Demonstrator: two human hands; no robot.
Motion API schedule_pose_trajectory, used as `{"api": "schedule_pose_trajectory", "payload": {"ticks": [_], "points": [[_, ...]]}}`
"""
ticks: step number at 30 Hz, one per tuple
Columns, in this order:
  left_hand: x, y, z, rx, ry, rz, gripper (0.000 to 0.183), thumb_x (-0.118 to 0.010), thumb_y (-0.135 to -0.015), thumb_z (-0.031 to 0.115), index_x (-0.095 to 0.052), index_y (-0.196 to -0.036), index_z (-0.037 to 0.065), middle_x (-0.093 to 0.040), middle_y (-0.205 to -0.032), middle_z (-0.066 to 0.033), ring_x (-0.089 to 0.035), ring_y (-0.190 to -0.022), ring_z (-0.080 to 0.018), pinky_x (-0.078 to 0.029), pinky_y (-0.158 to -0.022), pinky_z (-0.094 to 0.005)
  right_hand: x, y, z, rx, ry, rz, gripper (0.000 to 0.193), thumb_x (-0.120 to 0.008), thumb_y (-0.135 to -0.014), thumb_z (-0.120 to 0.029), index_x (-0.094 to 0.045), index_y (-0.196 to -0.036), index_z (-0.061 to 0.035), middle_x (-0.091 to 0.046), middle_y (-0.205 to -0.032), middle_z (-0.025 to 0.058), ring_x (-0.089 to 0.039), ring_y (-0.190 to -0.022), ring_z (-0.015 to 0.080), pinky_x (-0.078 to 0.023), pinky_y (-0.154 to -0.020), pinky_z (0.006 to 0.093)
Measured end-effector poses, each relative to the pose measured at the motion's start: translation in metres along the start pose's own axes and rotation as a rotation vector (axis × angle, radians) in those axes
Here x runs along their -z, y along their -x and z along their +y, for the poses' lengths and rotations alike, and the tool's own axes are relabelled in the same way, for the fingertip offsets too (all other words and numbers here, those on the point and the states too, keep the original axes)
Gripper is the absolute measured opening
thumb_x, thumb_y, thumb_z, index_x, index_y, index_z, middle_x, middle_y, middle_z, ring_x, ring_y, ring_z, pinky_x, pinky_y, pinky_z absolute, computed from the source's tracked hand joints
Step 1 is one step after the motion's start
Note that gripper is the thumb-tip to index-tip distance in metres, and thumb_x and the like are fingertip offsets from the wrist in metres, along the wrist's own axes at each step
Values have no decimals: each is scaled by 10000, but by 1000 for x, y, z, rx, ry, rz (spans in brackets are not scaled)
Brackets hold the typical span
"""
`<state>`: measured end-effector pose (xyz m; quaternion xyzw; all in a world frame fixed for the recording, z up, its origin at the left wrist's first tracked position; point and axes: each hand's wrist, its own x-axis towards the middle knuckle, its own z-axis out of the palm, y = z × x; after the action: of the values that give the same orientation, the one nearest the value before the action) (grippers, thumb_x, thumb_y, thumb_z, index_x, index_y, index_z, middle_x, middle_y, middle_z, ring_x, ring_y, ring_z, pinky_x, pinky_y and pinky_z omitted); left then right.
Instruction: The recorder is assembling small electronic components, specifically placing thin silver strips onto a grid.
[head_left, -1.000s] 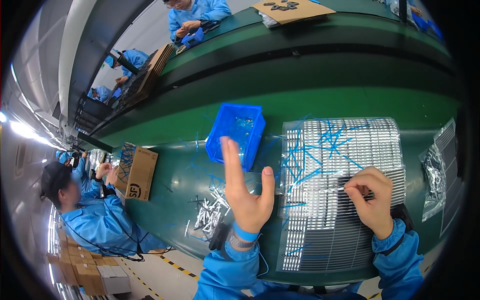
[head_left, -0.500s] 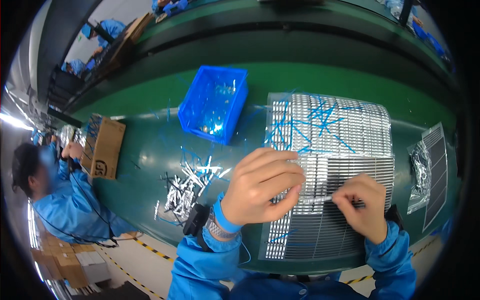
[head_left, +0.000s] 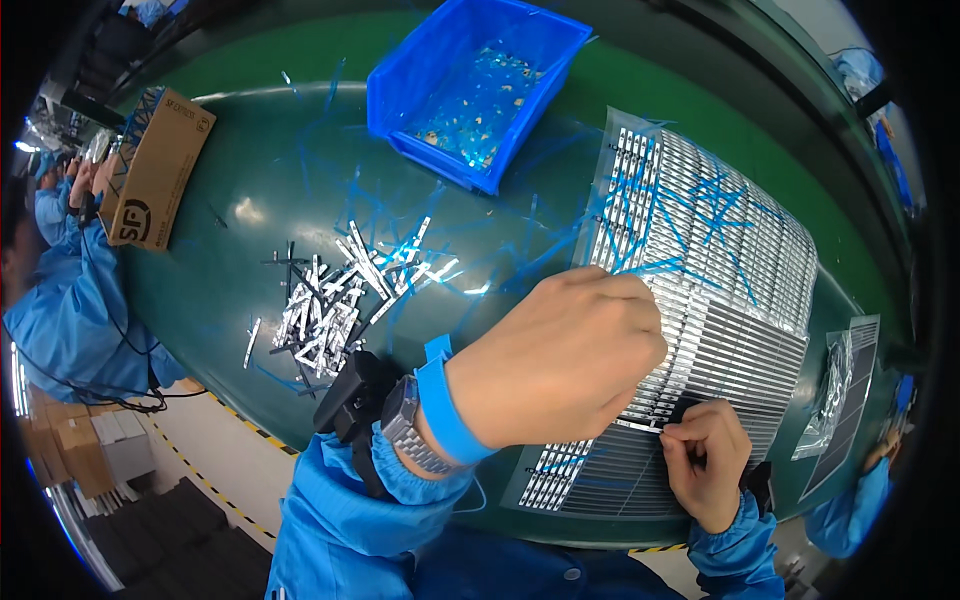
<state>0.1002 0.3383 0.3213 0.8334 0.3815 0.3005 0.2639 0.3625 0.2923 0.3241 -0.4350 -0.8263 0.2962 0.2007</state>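
Note:
A large sheet [head_left: 752,345] of narrow silver and dark strips lies on the green table in front of me. My right hand [head_left: 706,463] pinches the end of a thin silver strip [head_left: 640,425] between thumb and fingertips, low over the sheet. Above the sheet's left part, my left hand [head_left: 570,365] has its back turned up and its fingers curled in; its fingertips are hidden, so what they hold, if anything, cannot be seen. Thin blue film strips [head_left: 715,215] are scattered across the sheet's far part.
A blue bin [head_left: 385,105] with small bits inside stands beyond my left hand. Loose silver and black strips [head_left: 330,310] lie piled at the left, near a cardboard box [head_left: 165,170]. Clear plastic packing [head_left: 828,400] lies at the right. A co-worker's blue sleeve [head_left: 75,300] shows at far left.
My head view has turned and shifted. My left hand, its fingers loosely apart before, is now curled in with its back up. My right hand still pinches the silver strip.

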Motion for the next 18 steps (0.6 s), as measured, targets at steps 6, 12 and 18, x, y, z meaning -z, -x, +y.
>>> {"api": "schedule_pose_trajectory", "payload": {"ticks": [6,12,18], "points": [[0,1,2,25,18,4,78,-721,-758,61,-682,-815,25,-700,-969,-74,-667,-1027,-272,-548,-846,-409,0,0,0,6,34,7,206,-804,-795,68,-668,-921,-23,-608,-857,94,-586,-602,141,-456,-492,265],[0,-1,2,35,65,3,82,-734,-749,56,-679,-804,28,-682,-985,-62,-658,-1001,-261,-541,-830,-404,0,0,0,-9,46,17,201,-808,-791,64,-669,-909,-23,-608,-848,91,-582,-597,144,-454,-493,269],[0,0,2,27,53,10,96,-748,-749,58,-683,-815,35,-681,-999,-63,-655,-1017,-266,-540,-843,-405,0,0,0,3,52,15,206,-811,-786,64,-669,-905,-26,-610,-845,90,-583,-597,146,-455,-489,273]]}}
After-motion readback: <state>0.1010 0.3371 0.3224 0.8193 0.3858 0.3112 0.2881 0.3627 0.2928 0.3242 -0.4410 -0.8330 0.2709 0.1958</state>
